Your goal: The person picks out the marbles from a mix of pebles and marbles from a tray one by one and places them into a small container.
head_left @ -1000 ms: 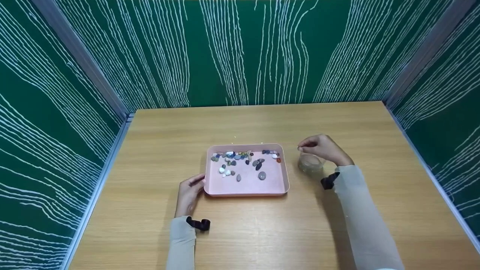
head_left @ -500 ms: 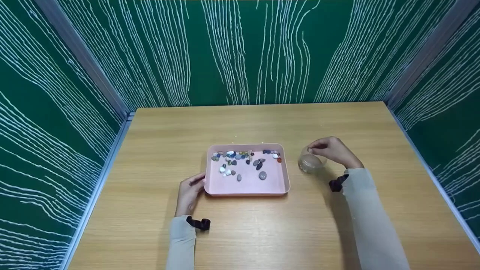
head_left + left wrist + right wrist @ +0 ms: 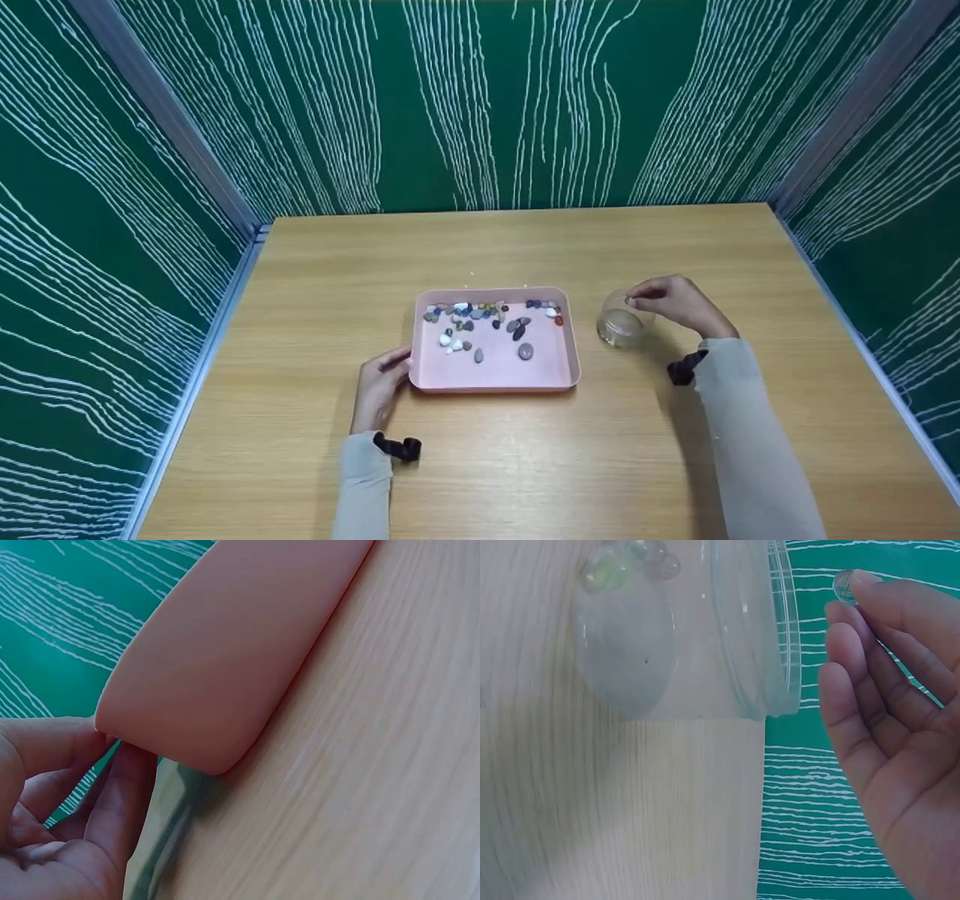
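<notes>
Pink tray (image 3: 495,371) is sitting mid-tabletop, left hand (image 3: 379,386) pinching its near-left corner to steady it; right hand (image 3: 675,304) is hovering at the clear jar (image 3: 621,324), fingers (image 3: 855,652) pinching 1 clear bead (image 3: 843,585).

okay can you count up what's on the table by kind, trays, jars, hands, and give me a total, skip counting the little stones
Pink rectangular plastic tray holding small mixed-colour stones: 1
Clear round plastic jar: 1
Hands, the left hand at the tray's corner and the right hand at the jar: 2
Total: 4
</notes>
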A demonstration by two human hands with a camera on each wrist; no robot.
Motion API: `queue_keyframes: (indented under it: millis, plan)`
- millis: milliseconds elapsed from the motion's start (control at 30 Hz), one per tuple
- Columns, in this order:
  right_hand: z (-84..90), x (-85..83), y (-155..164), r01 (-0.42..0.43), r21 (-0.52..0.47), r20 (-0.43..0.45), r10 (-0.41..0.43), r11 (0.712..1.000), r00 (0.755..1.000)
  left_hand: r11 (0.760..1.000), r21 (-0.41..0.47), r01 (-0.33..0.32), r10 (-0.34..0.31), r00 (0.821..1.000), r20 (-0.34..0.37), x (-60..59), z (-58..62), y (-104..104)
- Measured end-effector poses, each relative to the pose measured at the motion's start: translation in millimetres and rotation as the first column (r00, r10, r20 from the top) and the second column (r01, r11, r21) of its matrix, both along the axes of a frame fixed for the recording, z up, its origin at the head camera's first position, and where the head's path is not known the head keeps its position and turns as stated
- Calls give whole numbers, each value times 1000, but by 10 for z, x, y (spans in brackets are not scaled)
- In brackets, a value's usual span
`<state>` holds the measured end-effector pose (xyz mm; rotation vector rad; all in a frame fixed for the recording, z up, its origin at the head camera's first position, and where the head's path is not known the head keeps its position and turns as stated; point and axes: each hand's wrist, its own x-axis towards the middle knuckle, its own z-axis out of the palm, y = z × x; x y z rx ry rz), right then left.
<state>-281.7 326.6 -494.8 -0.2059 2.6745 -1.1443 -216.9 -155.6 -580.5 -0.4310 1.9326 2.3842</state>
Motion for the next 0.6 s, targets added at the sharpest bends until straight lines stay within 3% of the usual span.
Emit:
queue_keyframes:
  millis: [267,600]
  plan:
    - [1,-3,11,3,-2,28,-2,1000,1000,1000,-3,-1,1,1000,-4,2,6,2]
    - [28,26,28,0,-2,-1,0,1000,1000,1000,-3,-3,3,1000,-28,6,-11,-2]
